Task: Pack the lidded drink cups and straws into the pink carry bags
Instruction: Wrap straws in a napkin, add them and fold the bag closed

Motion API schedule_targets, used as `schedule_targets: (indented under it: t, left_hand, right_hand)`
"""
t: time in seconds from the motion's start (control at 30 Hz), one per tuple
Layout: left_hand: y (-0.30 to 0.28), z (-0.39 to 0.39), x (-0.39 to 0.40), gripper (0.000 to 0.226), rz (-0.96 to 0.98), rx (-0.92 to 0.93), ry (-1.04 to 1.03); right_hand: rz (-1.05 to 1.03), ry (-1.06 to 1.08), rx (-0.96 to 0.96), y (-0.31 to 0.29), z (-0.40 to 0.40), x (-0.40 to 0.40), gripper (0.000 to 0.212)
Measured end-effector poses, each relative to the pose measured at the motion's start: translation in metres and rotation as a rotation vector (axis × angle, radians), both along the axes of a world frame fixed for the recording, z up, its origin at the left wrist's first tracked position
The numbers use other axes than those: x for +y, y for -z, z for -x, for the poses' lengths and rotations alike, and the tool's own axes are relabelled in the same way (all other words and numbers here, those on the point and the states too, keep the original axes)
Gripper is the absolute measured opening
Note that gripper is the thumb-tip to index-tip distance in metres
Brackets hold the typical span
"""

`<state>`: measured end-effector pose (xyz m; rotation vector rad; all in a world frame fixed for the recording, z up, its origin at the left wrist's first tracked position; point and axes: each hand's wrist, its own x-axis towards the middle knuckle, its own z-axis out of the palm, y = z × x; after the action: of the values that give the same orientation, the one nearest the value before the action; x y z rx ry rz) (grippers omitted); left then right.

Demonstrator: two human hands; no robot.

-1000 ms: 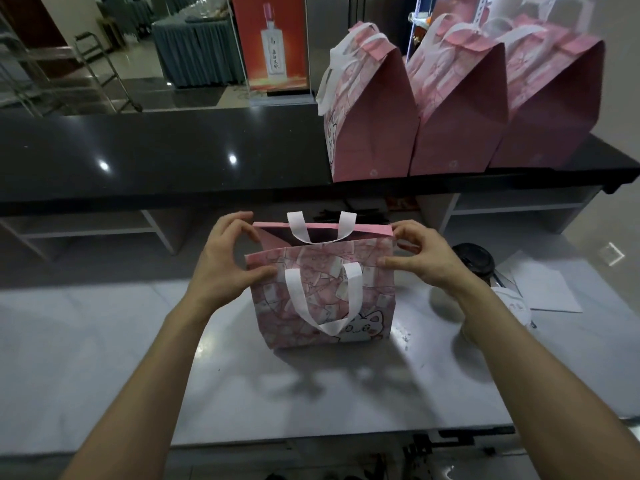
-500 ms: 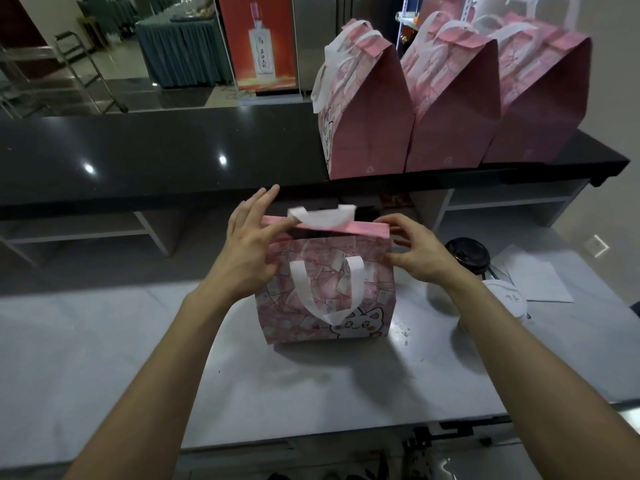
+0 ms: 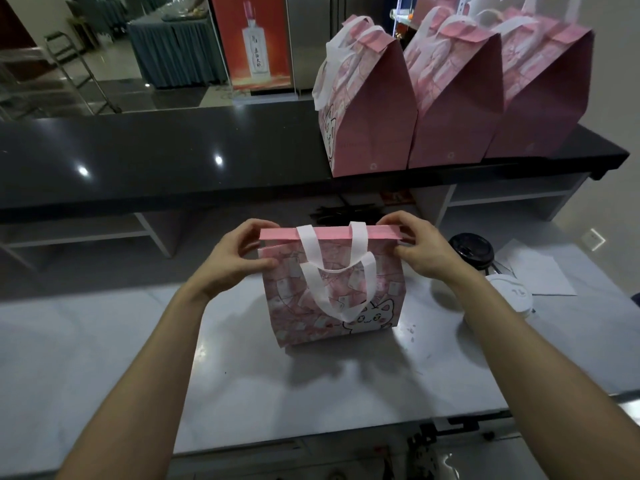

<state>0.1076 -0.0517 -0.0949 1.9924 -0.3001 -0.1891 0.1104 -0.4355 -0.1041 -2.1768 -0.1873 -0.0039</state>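
A pink carry bag (image 3: pixel 304 306) with a cat print and white handles stands upright on the grey work table (image 3: pixel 104 341). Its top flap lies folded flat across the mouth, so the inside is hidden. My left hand (image 3: pixel 239 258) pinches the flap's left corner and my right hand (image 3: pixel 419 251) pinches its right corner. To the right of the bag sit a cup with a black lid (image 3: pixel 472 249) and a cup with a white lid (image 3: pixel 509 296), partly behind my right forearm. Dark straws (image 3: pixel 339 212) lie on the table beyond the bag.
Three closed pink bags (image 3: pixel 377 109) stand in a row on the raised black counter (image 3: pixel 156 161) at the back right. White paper sheets (image 3: pixel 540 275) lie at the table's right end. A bottle poster (image 3: pixel 254 43) stands behind the counter.
The bag's mouth was open with the flap up. Both hands have folded the flap down flat and shifted to its two corners; the rear handle now hangs over the front.
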Motion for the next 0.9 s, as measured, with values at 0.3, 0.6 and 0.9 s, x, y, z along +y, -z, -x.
schedule_targets:
  t: [0.3,0.6,0.9]
  left_hand:
    - [0.027,-0.009,-0.003,0.042,-0.194,-0.376,-0.219]
    - [0.029,-0.014,0.000,0.036,-0.449,-0.496,-0.149]
    - [0.014,-0.020,-0.002,0.039,-0.420,-0.477,-0.066]
  right_hand:
    - [0.029,0.022,-0.080,0.001,0.005,0.006,0.073]
    - [0.143,-0.006,-0.187,0.002,0.009,0.008,0.027]
    - [0.094,0.088,-0.207,0.007,0.008,0.014,0.035]
